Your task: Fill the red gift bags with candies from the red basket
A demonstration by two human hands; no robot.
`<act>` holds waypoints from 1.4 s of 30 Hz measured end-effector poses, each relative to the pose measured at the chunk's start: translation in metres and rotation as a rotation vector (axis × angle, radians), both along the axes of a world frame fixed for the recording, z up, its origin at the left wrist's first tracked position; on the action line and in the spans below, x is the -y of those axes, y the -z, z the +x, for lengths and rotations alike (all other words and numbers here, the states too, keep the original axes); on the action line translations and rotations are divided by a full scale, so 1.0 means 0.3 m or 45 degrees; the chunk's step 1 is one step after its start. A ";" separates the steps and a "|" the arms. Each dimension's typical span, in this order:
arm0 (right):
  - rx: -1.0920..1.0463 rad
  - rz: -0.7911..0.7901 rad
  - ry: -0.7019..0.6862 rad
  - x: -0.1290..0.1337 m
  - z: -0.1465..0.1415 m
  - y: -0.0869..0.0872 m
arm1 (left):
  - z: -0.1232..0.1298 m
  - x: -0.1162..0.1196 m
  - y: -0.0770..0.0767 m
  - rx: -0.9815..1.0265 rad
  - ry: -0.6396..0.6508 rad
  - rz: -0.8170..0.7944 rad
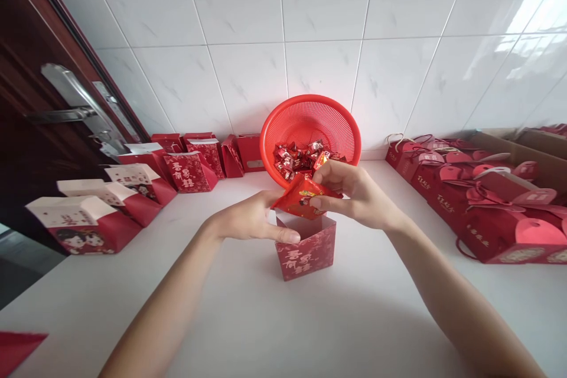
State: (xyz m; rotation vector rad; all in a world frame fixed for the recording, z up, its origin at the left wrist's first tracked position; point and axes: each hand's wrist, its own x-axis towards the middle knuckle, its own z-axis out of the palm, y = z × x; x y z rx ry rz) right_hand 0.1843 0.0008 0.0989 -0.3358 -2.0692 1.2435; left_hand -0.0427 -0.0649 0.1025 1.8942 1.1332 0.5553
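Observation:
A small red gift box (308,254) with pale Chinese characters stands upright on the white table, its top open. My left hand (254,218) grips the box by its left rim, thumb on the front wall and the other fingers behind, partly hidden. Just over the opening, my right hand (354,192) pinches a shiny red packet (302,196) with a gold and dark printed figure. The packet is tilted, and its left end touches or overlaps my left fingers. Behind it, a red plastic basket (268,142) leans toward me with many wrapped candies (295,159) inside.
Several red and white gift boxes (190,171) line the left and back of the table (248,319). Red handled boxes (443,201) crowd the right side. A tiled wall (248,6) rises behind, and a dark door (26,71) with a metal handle is at left.

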 end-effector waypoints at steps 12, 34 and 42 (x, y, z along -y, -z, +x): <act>0.098 0.058 -0.016 -0.003 -0.007 0.002 | -0.008 -0.006 0.006 -0.037 -0.016 0.007; -0.351 -0.325 0.322 -0.042 -0.002 0.013 | -0.046 -0.061 0.029 -0.035 -0.140 0.111; -0.433 -0.393 0.456 -0.046 -0.005 0.008 | -0.151 -0.169 0.152 0.136 -0.315 -0.312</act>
